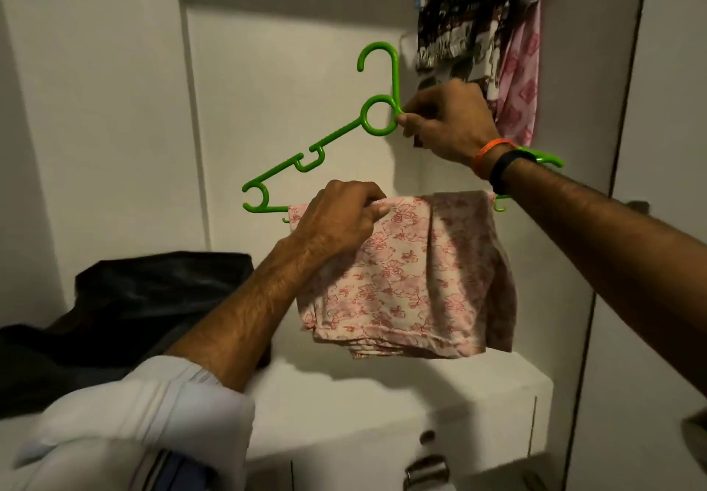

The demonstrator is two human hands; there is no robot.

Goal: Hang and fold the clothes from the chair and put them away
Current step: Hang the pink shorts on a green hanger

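Note:
A green plastic hanger [336,135] is held up inside a white wardrobe. My right hand [447,119] grips it just right of the ring under its hook. A folded pink floral cloth [413,280] is draped over the hanger's bottom bar and hangs down. At the cloth's top left edge, my left hand [340,219] grips the fabric over the bar. The hanger's right end [547,159] shows behind my right wrist.
A brown patterned garment [470,16] and a pink one [522,81] hang at the upper right. Dark clothing [153,299] lies piled on the left. Below is a white drawer unit [401,414] with handles. A wardrobe door edge [619,146] stands at right.

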